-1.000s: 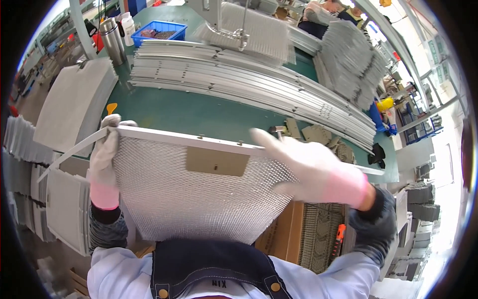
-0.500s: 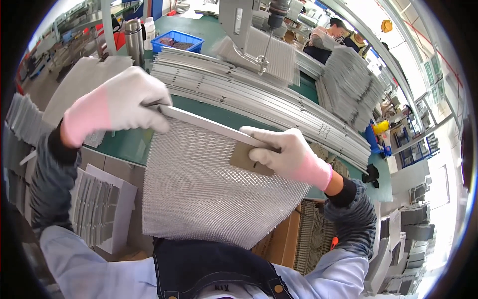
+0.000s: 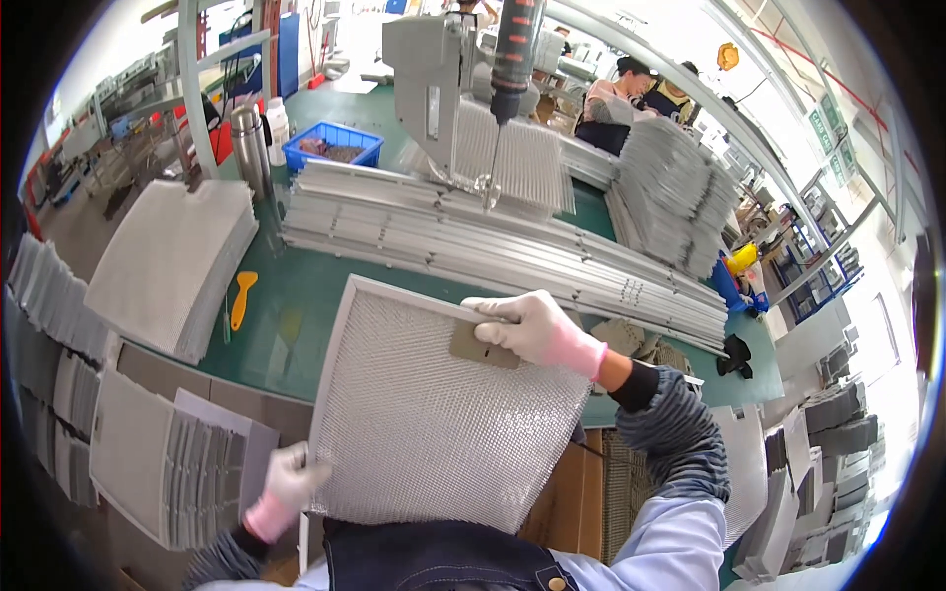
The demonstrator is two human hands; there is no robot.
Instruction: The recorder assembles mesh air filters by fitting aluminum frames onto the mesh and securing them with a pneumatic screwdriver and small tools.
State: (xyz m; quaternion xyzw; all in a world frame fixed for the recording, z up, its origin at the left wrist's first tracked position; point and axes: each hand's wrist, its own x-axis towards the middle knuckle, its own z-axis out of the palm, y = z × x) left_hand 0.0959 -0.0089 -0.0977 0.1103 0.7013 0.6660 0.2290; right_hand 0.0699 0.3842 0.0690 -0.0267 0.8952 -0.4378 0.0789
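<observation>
Between the person's body and the green table (image 3: pixel 281 355), the mesh panel (image 3: pixel 434 414) is held in a tilted position, with its lower edge close to the dark apron (image 3: pixel 424 561). The right hand (image 3: pixel 535 330), in a white glove with a pink cuff, has its grip closed upon the upper rim: the thumb lies over the tan plate (image 3: pixel 473 347), and the fingers are at the rim. The left hand (image 3: pixel 294 481) is at the lower part of the panel's left side. It is blurred, so I cannot say whether its grip is closed upon the edge or only touches it. Just below this hand a thin white strip (image 3: pixel 304 542) shows; whether it is joined with the panel, I am not able to judge.

A pale border runs along the top and left sides. In my judgement, the step in hand is work on this left border, with the right hand as support. The next move seems to call for a steady hold above and an even pressure from the left hand along the edge, so that the mesh does not bend.

Behind the panel, long metal bars (image 3: pixel 394 236) lie across the table.
</observation>
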